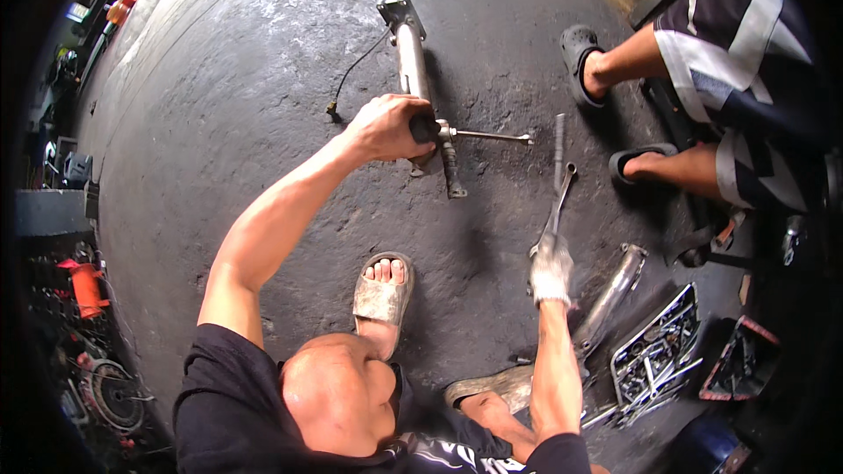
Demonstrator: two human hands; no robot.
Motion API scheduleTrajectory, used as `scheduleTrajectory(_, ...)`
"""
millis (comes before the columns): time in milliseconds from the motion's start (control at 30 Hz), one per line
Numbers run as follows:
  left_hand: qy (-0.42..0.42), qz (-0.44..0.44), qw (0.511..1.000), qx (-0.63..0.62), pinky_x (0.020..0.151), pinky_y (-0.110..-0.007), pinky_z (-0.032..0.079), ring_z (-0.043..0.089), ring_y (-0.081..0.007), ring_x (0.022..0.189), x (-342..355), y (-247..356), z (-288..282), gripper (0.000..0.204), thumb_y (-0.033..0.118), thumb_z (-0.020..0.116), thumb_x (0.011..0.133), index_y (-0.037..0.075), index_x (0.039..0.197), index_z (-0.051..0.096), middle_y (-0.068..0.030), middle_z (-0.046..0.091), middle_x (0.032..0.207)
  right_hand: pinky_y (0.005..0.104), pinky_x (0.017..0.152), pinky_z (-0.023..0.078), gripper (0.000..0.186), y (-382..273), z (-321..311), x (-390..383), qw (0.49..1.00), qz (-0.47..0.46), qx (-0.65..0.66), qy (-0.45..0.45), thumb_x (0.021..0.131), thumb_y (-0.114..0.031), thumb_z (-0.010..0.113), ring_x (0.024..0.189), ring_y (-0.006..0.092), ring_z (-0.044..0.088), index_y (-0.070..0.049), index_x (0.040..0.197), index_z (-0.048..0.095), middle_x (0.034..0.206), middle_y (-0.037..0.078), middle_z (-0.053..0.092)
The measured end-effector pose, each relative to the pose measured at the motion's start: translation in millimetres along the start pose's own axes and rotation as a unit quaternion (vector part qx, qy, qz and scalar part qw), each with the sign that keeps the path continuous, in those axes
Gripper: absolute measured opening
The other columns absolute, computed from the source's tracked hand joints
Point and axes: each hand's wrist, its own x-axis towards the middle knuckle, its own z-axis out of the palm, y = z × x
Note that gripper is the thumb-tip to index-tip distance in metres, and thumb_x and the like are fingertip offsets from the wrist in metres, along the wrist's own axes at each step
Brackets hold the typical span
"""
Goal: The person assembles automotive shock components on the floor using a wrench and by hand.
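Observation:
My bare left hand (386, 123) grips the dark lower part (424, 132) of a silver metal tube assembly (409, 61), which lies on the floor with a square plate (400, 13) at its far end and a thin cable with a small plug (333, 110) beside it. A long slim tool (492, 137) sticks out rightward from a fitting on the assembly. My right hand (551, 268), in a grey-white knit glove, is closed on a metal wrench (562, 197) whose ring end points away from me. A grey rod (558, 145) lies just past the wrench.
Another person's legs in sandals (641, 66) stand at the right. A second silver tube (610, 298), a tray of wrenches and sockets (654, 347) and a red-rimmed box (738, 360) lie at lower right. Parts, an orange object (86, 290) and a wheel (114, 395) line the left.

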Motion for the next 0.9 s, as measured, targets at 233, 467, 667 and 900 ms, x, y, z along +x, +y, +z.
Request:
scheduleTrajectory(233,0.031,-0.021,0.999,-0.035,0.086,-0.048,0.058,0.073,-0.0377,0.095,0.3,-1.1,11.3,0.036,0.030,0.083,0.073,0.009,0.100,0.074,-0.0164,0.074,0.100,0.0473,0.072,0.051,0.037,-160.6,-163.9,-39.8,0.939,-0.264,0.204,0.086,0.108,-0.032,0.051,0.076,0.0332,0.066,0.002,0.109,0.067,0.079,0.021,0.065)
scheduleTrajectory(467,0.111,0.020,0.990,-0.082,0.085,-0.047,0.059,0.073,-0.0381,0.094,-7.2,-6.8,20.8,0.037,0.030,0.083,0.074,0.007,0.101,0.073,-0.0160,0.074,0.099,0.0561,0.081,0.050,0.051,-96.6,-34.0,17.5,0.977,-0.181,0.096,0.058,0.108,-0.042,0.053,0.092,0.0467,0.069,0.007,0.109,0.066,0.087,0.033,0.065)
scheduleTrajectory(667,0.076,-0.006,0.997,0.031,0.086,-0.046,0.062,0.075,-0.0339,0.098,-26.7,-22.5,28.3,0.058,0.037,0.084,0.071,0.012,0.122,0.073,-0.0101,0.074,0.117,0.0619,0.089,0.050,0.054,0.3,69.6,-66.2,0.980,-0.026,-0.045,-0.192,0.109,-0.046,0.046,0.106,0.0564,0.064,0.004,0.108,0.066,0.102,0.038,0.067)
scheduleTrajectory(900,0.001,-0.035,0.996,0.076,0.076,-0.046,0.061,0.073,-0.0330,0.088,-81.7,-31.5,73.2,0.051,0.039,0.081,0.082,0.012,0.123,0.066,-0.0093,0.065,0.106,0.0618,0.092,0.049,0.060,36.3,72.1,-54.2,0.985,-0.009,-0.002,-0.172,0.108,-0.050,0.047,0.111,0.0590,0.061,0.006,0.120,0.066,0.110,0.040,0.066)
